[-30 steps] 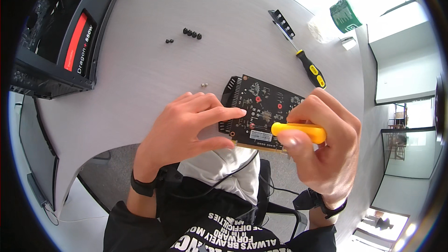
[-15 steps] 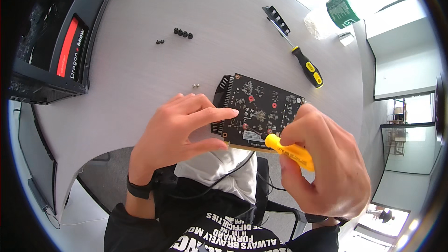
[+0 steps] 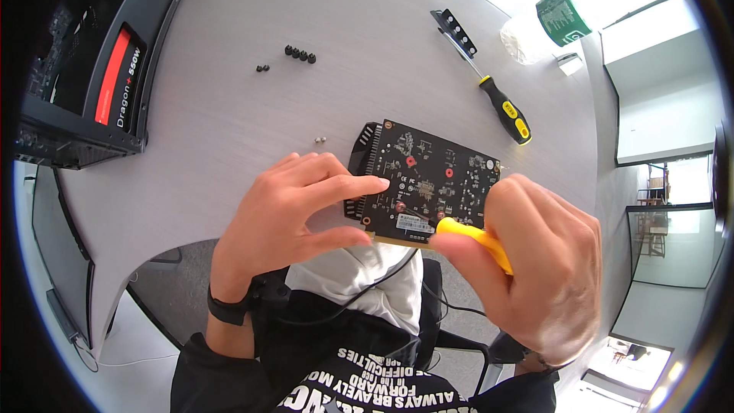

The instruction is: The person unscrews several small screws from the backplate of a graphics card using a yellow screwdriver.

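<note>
The right hand [image 3: 541, 260], clamped on a yellow screwdriver [image 3: 468, 232], should hold it square to the black circuit board [image 3: 430, 176] beneath and leftward, while the left hand [image 3: 284, 208], digits apart, steadies that board.

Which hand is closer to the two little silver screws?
Left. The left hand is just below the silver screws in the picture; the right hand is farther off to the right, gripping the yellow screwdriver.

The right hand [image 3: 544, 271] partly hides the yellow screwdriver handle [image 3: 456, 229]; the view's edge crops the computer case [image 3: 107, 30].
</note>
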A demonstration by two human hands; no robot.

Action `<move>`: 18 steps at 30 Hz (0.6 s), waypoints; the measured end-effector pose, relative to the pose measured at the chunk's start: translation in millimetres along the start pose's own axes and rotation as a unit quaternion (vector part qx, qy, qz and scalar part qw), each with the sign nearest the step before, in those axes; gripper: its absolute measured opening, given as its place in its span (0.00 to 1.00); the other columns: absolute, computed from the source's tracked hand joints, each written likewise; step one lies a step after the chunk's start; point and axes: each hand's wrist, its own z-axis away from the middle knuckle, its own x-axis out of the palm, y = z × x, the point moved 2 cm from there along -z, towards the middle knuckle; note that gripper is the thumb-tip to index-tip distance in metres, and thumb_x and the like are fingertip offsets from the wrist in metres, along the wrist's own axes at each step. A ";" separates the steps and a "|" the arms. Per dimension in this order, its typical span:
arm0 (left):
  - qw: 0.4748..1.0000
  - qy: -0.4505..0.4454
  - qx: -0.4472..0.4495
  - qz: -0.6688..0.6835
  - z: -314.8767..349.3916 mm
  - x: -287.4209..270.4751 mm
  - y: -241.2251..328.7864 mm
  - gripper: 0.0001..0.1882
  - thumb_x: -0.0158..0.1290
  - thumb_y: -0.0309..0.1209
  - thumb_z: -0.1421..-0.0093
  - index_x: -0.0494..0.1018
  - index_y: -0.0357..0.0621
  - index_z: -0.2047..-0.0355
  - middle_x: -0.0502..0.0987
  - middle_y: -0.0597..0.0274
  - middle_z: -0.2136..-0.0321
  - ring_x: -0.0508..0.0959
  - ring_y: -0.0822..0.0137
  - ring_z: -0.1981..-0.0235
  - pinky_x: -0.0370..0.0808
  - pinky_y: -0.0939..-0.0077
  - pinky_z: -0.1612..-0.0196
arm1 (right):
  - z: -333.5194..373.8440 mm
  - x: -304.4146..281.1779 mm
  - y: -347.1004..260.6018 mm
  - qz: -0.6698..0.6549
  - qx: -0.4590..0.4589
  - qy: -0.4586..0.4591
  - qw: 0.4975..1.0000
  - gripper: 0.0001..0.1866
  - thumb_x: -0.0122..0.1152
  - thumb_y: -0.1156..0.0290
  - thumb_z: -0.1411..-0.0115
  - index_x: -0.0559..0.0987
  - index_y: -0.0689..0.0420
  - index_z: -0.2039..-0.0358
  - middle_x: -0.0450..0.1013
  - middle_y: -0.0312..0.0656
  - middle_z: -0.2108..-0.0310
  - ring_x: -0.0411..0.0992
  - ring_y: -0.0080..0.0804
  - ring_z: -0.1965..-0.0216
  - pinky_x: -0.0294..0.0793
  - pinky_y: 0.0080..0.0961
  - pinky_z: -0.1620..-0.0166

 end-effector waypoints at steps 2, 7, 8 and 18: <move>1.000 -0.003 -0.003 0.001 -2.8 0.1 3.5 0.31 0.73 0.43 0.53 0.82 0.53 0.47 0.79 0.67 0.67 0.77 0.64 0.65 0.71 0.69 0.58 | 3.7 -6.8 3.9 -0.024 0.014 -0.026 0.999 0.25 0.77 0.59 0.44 0.67 0.58 0.75 0.64 0.42 0.79 0.65 0.36 0.80 0.63 0.32 0.75; 1.000 -0.007 -0.014 0.000 -3.2 -0.5 4.2 0.31 0.74 0.42 0.54 0.82 0.54 0.47 0.79 0.67 0.67 0.77 0.64 0.65 0.71 0.69 0.58 | -0.4 -6.6 14.7 -0.170 -0.006 -0.052 0.984 0.18 0.77 0.72 0.46 0.71 0.59 0.71 0.68 0.43 0.72 0.67 0.32 0.76 0.64 0.27 0.72; 1.000 -0.007 -0.012 0.001 -3.3 0.8 3.6 0.31 0.74 0.42 0.54 0.82 0.54 0.47 0.79 0.67 0.67 0.77 0.64 0.65 0.71 0.69 0.58 | -0.8 -3.6 18.1 -0.186 -0.018 -0.053 0.981 0.17 0.77 0.75 0.46 0.72 0.59 0.71 0.68 0.43 0.71 0.67 0.32 0.76 0.65 0.26 0.72; 1.000 0.001 -0.008 0.005 -2.0 -0.1 1.4 0.31 0.74 0.43 0.53 0.83 0.51 0.48 0.79 0.66 0.67 0.77 0.64 0.65 0.71 0.70 0.59 | -4.9 1.8 26.9 -0.105 0.000 0.012 0.994 0.15 0.64 0.64 0.32 0.74 0.61 0.69 0.68 0.43 0.80 0.68 0.27 0.82 0.63 0.24 0.76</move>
